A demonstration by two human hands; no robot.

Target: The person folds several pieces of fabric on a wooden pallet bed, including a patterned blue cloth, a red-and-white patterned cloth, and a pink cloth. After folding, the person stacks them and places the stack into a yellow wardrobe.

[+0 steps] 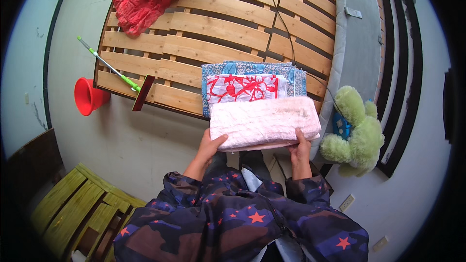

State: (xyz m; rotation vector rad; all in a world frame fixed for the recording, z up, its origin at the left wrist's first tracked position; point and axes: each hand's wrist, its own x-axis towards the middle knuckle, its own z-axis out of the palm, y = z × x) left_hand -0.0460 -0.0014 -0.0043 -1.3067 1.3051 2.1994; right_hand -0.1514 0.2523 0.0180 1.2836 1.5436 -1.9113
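Observation:
A folded pink plush cloth (264, 122) lies level between my two hands at the front of the slatted bed frame. My left hand (208, 149) grips its near left corner, thumb on top. Under the near right edge is my right hand (301, 149), also with its thumb on the upper face. Just beyond, a folded white cloth with red flowers (244, 87) rests on folded blue patterned fabric (299, 80), which lies on the wooden slats (214, 47). The pink cloth overlaps the near edge of the red-and-white one in view.
A red quilted cover (145, 0) lies at the far left of the slats. A green-handled squeegee or mop (122, 77) leans there, above a red bucket (91, 96). At right are a grey mattress (358, 43), a green plush toy (360, 134) and a black cable (282, 18).

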